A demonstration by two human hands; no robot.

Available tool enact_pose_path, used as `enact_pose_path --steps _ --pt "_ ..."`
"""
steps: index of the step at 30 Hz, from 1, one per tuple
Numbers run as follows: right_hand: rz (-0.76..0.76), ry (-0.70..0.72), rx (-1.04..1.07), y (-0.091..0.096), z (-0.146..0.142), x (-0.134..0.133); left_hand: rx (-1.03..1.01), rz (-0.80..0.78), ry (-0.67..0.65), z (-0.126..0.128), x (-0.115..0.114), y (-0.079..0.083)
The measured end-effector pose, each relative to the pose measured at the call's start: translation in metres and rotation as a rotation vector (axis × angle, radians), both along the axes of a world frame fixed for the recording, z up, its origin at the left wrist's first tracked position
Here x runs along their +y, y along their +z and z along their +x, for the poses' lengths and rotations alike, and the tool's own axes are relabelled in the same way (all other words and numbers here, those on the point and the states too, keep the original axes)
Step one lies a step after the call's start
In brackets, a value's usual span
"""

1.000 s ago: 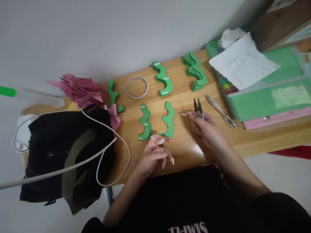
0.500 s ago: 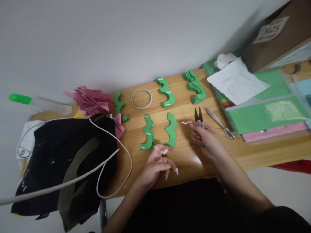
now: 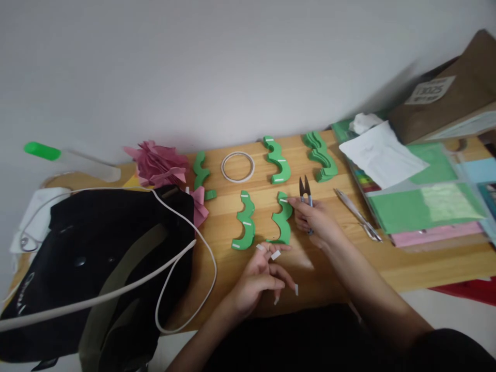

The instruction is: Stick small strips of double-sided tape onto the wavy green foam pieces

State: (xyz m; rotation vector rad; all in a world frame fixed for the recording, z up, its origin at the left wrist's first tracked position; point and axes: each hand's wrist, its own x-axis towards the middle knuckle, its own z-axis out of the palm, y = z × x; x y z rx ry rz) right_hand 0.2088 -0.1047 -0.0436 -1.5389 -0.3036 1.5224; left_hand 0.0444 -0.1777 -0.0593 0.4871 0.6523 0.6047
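Observation:
My right hand has small thread snips in its grip, blades pointing away from me. Its index fingertip touches the upper part of a wavy green paper piece, where a white tape strip lies. Just below that piece is my left hand, fingers apart, with several short white tape strips stuck to the fingers. To the left lies another wavy green piece bearing white strips. Behind are a third green piece with strips and a stack of green pieces.
A tape roll lies near the wall, beside another green piece and pink crumpled paper. A black bag with a white cable covers the left. On the right are a pen, paper packs and a brown box.
My right hand has moved left onto the green piece, and the white strip from its fingertip now lies on that piece's upper part. The whole view has shifted slightly.

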Motion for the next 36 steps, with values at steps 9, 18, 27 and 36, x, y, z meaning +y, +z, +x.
enact_pose_path --steps 9,18,27,36 --pt "-0.001 0.004 -0.028 -0.0026 0.0001 0.0032 -0.058 -0.043 -0.016 -0.0014 0.0017 -0.0021" --pt "-0.018 -0.007 -0.072 -0.0018 -0.0025 0.0056 -0.049 -0.035 -0.004 -0.0016 0.0020 -0.0017" --pt "-0.028 -0.025 -0.032 -0.0023 0.0007 0.0055 -0.072 -0.052 -0.006 -0.0014 0.0030 -0.0013" --pt "-0.074 -0.014 -0.059 0.0008 -0.0023 0.0079 -0.096 -0.059 0.007 -0.0017 0.0023 -0.0030"
